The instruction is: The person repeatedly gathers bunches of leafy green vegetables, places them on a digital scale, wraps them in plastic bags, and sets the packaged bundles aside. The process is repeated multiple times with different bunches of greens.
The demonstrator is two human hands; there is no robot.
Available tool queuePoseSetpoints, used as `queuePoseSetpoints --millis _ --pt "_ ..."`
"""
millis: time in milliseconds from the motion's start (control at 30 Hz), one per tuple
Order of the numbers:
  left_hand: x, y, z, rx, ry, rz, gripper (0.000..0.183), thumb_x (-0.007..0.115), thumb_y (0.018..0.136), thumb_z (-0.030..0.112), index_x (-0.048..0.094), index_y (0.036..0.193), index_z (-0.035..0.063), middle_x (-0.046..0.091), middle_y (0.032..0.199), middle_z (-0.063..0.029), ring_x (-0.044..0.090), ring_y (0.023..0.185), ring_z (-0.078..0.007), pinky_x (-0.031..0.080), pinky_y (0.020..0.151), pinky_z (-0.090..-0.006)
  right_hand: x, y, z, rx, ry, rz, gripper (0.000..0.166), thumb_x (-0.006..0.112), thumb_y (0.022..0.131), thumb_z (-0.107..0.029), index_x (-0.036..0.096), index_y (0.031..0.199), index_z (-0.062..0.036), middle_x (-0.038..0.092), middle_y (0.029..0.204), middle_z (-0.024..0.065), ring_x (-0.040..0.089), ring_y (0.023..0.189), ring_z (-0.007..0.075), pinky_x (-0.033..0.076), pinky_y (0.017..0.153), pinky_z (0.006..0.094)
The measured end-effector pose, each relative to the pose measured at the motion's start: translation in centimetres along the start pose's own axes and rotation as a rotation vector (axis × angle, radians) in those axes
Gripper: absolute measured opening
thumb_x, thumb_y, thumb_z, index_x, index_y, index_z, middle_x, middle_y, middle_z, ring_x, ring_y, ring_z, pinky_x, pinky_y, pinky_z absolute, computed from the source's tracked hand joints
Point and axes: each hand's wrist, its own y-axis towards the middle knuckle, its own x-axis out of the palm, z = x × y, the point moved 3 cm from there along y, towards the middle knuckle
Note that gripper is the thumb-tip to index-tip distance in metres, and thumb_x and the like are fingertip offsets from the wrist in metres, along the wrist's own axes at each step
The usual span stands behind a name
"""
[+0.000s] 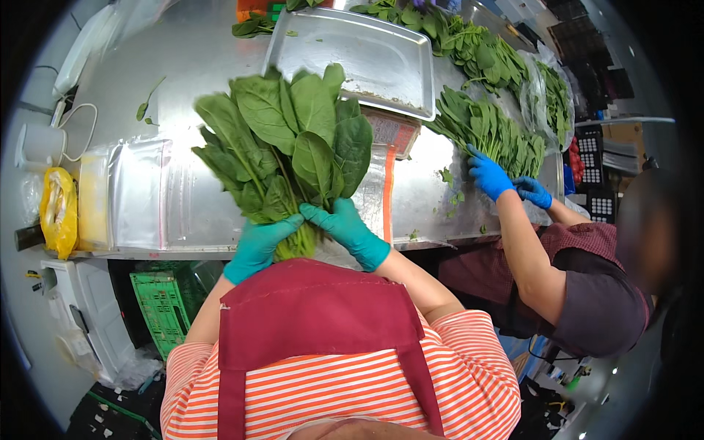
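Note:
A large bunch of leafy spinach [286, 143] is held upright in front of my chest, leaves fanned out away from me. My left hand [258, 245], in a green glove, grips its stems from the left side. From the right, my right hand [349, 231], gloved the same way, closes around the stems with its thumb near the left thumb. The stem ends [297, 245] show between both hands, just above my apron. Behind the bunch, a metal tray [379, 60] rests on a weighing scale [393, 132]. An orange-edged plastic sheet [388, 192] lies beside my right hand.
A co-worker's blue-gloved hands [489, 173] touch a spinach pile [495, 129] at the right. More greens [484, 55] lie behind it. Clear plastic bags [140, 192] and a yellow bag [59, 212] sit left on the steel table [203, 33]. A green crate [159, 308] stands below the table.

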Motion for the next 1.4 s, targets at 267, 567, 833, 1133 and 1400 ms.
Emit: queuePoseSetpoints --millis 267,567,833,1133,1400 --pt "0.3 3.4 3.0 0.665 1.745 -0.168 0.051 0.058 0.074 -0.002 0.050 0.124 -0.0015 0.052 0.126 -0.0203 0.054 0.109 -0.0362 0.046 0.089 -0.0397 -2.2 6.0 4.6 -0.349 -0.177 -0.145 0.040 0.065 0.081 -0.018 0.055 0.117 -0.0044 0.057 0.119 0.0169 0.055 0.110 0.0315 0.045 0.091 0.0370" --pt "2.2 4.1 -5.0 0.816 2.063 -0.192 0.060 0.054 0.080 0.001 0.038 0.138 0.0038 0.043 0.138 -0.0157 0.042 0.128 -0.0334 0.041 0.096 -0.0394 -16.6 -2.2 3.4 -0.220 -0.363 0.148 0.036 0.064 0.080 -0.020 0.057 0.112 -0.0047 0.057 0.117 0.0182 0.055 0.108 0.0339 0.046 0.089 0.0382" --pt "2.3 3.8 -5.8 0.644 2.147 -0.235 0.071 0.055 0.079 0.003 0.028 0.144 0.0052 0.034 0.144 -0.0149 0.032 0.135 -0.0346 0.032 0.105 -0.0409 -23.4 -9.3 -2.1 -0.382 -0.592 0.775 0.031 0.057 0.092 -0.022 0.060 0.122 -0.0145 0.063 0.115 0.0125 0.063 0.101 0.0234 0.049 0.088 0.0327" --pt "2.0 3.6 -5.5 0.655 2.112 -0.220 0.070 0.055 0.078 0.002 0.030 0.144 0.0071 0.036 0.143 -0.0135 0.033 0.135 -0.0325 0.032 0.104 -0.0413 -17.1 -2.2 -8.5 -0.717 -0.755 0.671 0.030 0.060 0.089 -0.021 0.063 0.117 -0.0137 0.066 0.099 0.0123 0.065 0.087 0.0272 0.052 0.076 0.0351" --pt "2.6 3.4 -5.1 0.747 2.040 -0.228 0.054 0.058 0.074 0.003 0.048 0.127 0.0048 0.050 0.130 -0.0156 0.046 0.122 -0.0317 0.040 0.095 -0.0413 -2.0 8.2 -5.3 -0.599 -1.264 -0.156 0.062 0.059 0.083 -0.049 0.052 0.128 -0.0065 0.064 0.097 0.0159 0.061 0.089 0.0336 0.050 0.080 0.0406"
